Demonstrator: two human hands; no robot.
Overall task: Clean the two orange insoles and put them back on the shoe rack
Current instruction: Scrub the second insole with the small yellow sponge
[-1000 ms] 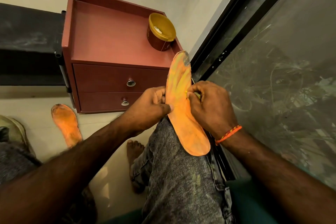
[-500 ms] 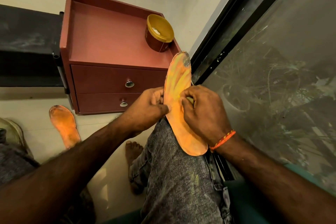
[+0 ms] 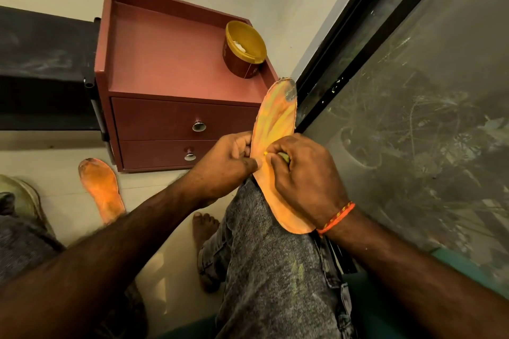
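One orange insole (image 3: 275, 118) stands slanted on my right knee, toe end up with a dark smudge at the tip. My left hand (image 3: 228, 162) grips its left edge at mid-length. My right hand (image 3: 300, 173) lies over its lower half, fingers curled round a small yellow-green cleaning piece (image 3: 283, 156) pressed against the surface; most of that piece is hidden. The second orange insole (image 3: 103, 190) lies flat on the pale floor at the left, dirty at its toe.
A red-brown two-drawer cabinet (image 3: 179, 118) stands ahead against the wall, with an open yellow tub (image 3: 243, 48) on its top. A dark-framed glass pane (image 3: 399, 118) runs along the right. A black surface (image 3: 41, 63) sits at left. My bare foot (image 3: 205, 228) rests on the floor.
My right hand has slid down and leftward over the insole with the cleaning piece. The left hand keeps its grip; the insole stays on my knee.
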